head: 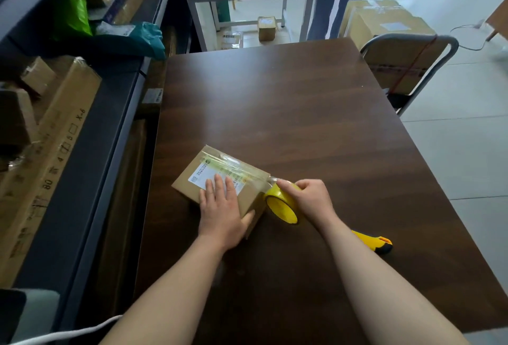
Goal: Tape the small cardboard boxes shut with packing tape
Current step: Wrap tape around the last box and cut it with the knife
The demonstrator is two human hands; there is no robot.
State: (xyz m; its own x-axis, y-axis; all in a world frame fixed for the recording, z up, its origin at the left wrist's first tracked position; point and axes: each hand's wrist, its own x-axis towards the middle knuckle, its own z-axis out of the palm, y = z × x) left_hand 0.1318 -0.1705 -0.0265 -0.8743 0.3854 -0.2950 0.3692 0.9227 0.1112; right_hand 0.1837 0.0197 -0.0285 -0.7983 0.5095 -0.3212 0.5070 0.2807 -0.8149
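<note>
Box [211, 169]: lying at the lower centre of the frame on the dark tabletop [275, 103].
Left hand [220, 208]: pressing flat on the box top, grip apart.
Right hand [310, 199]: holding the yellow tape roll [281, 207] at the box's right end, grip clamped on it.
Cutter [375, 243]: lying at the lower right.

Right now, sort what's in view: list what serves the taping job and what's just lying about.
In use: small brown cardboard box under left hand; yellow-cored packing tape roll in right hand.
Lying about: yellow-and-black utility knife; grey metal chair; teal plastic bag.
</note>
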